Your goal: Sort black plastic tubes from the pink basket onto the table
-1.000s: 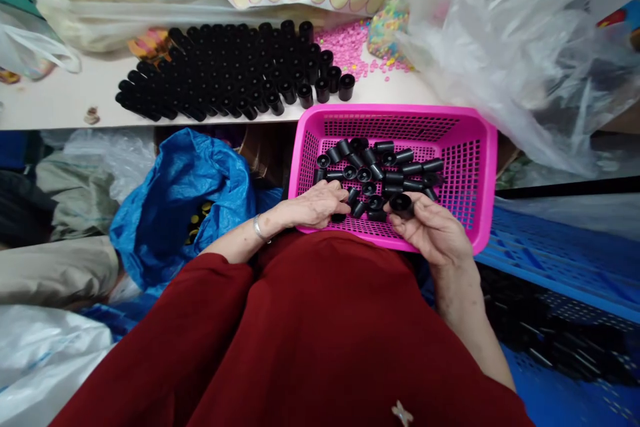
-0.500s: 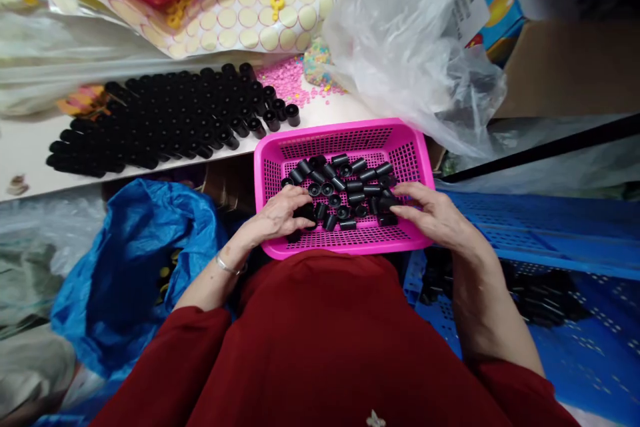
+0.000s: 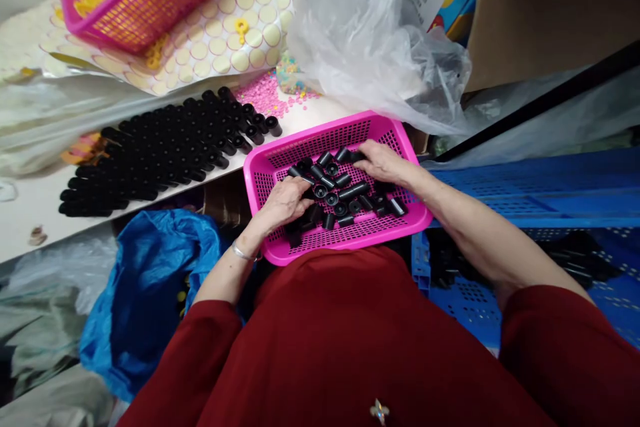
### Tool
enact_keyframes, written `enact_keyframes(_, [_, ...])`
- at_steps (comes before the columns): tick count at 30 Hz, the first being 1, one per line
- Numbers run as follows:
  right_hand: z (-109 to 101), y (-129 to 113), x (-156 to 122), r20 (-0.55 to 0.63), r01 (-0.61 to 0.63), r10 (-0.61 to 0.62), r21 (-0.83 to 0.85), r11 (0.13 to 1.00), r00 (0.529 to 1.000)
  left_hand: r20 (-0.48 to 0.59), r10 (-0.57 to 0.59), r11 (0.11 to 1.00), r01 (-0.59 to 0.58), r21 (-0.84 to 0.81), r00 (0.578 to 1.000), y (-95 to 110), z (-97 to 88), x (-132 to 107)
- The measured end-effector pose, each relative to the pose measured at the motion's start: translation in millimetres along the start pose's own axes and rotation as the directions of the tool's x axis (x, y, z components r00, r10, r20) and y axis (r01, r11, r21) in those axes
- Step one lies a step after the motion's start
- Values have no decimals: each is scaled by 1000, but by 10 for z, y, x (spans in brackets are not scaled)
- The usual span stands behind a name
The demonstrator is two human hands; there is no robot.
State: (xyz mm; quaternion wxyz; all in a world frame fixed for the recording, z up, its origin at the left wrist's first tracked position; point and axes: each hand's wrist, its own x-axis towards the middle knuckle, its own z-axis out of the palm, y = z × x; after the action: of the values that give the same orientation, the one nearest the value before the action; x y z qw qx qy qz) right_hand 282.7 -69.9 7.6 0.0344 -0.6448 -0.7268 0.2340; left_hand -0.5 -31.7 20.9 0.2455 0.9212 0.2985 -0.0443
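Note:
A pink mesh basket [image 3: 410, 219] rests on my lap, holding several loose black plastic caps [image 3: 345, 195]. My left hand [image 3: 283, 203] lies in the basket's near left part, fingers curled over some caps; what it grips is hidden. My right hand [image 3: 381, 160] reaches to the far right of the basket, palm down, fingers bent over the caps there. On the white table [image 3: 30, 203] beyond the basket, many black caps [image 3: 165, 147] stand upright in tight rows.
A second pink basket [image 3: 145, 3] of yellow pieces sits on a dotted sheet at the back. Pink beads [image 3: 265, 95] and a clear plastic bag [image 3: 370, 40] lie behind the lap basket. A blue bag [image 3: 145, 280] is at my left, blue crates [image 3: 540, 193] at my right.
The view has tilted up and swung left. My right hand moved from the basket's near right edge to its far side. My left hand stayed among the caps at the near left.

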Motion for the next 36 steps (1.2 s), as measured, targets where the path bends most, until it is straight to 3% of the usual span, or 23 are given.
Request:
enact_keyframes(3, [-53,10,-119,-150,-26,35,62,998,988,-39,-29,1000,29,-4,999,70,23,14])
enact_keyframes(6, [-74,-40,-321,-173,48,-38,54,997,984,-5,52,998,-52,22,999,227,54,24])
enact_keyframes(8, [-62,-88,-467,-107,86,-85,10,996,991,82,93,994,-98,57,992,331,87,28])
enact_keyframes(10, [-37,-130,-588,49,124,-122,-50,991,991,168,88,989,-106,100,982,401,135,26])
enact_keyframes(13, [20,-158,-680,215,101,-66,-158,982,974,221,39,984,-76,162,975,427,213,17])
enact_keyframes(19, [151,-100,-604,200,-28,79,-243,970,977,214,37,988,-69,142,976,497,148,114])
enact_keyframes(21, [159,-69,-592,195,-25,58,-170,985,979,193,57,990,-81,116,980,586,81,200])
enact_keyframes(23, [140,-48,-630,122,-29,24,41,999,992,175,72,991,-89,95,982,675,40,292])
enact_keyframes(25, [115,-44,-716,41,-62,49,413,908,998,163,79,991,-95,97,983,741,35,371])
enact_keyframes(27, [117,-56,-827,36,-106,120,751,652,992,177,99,988,-118,102,979,780,61,429])
enact_keyframes(29, [163,-77,-930,37,-106,171,901,421,985,200,130,985,-150,89,971,795,102,469])
enact_keyframes(30, [199,-90,-971,16,-84,190,931,355,982,201,144,984,-161,74,969,797,126,485])
enact_keyframes(33, [305,-157,-1054,-70,-4,266,963,268,962,169,178,981,-189,50,969,791,200,529])
enact_keyframes(36, [327,-284,-1087,-98,15,309,966,257,946,131,223,970,-233,65,966,776,281,572])
